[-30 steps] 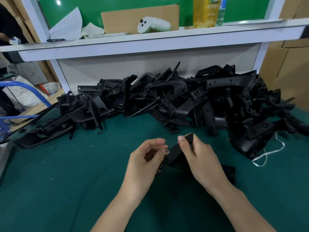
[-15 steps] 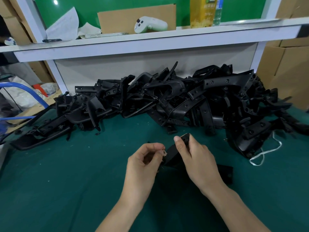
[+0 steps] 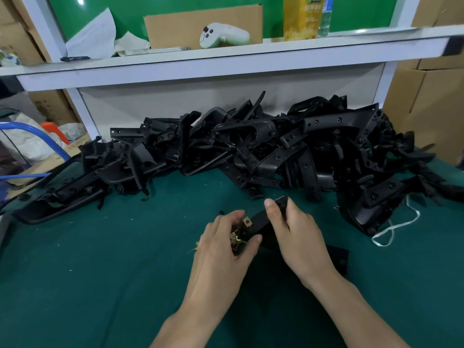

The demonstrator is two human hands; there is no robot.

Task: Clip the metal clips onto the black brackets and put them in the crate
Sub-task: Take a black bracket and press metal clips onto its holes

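1. A heap of black brackets is piled along the back edge of the green table, spread nearly from its left edge to its right edge.
2. Towards the front edge, near the middle, the left hand is seen with fingers curled round several small metal clips cupped in the palm. Its thumb is laid against the held bracket.
3. One black bracket is held tilted between both hands, and a fitted clip is seen at its left end.
4. The right hand is closed round that bracket from the right, with the forefinger laid over its upper end.
5. A white cord is seen on the surface towards the right edge, beside the heap.
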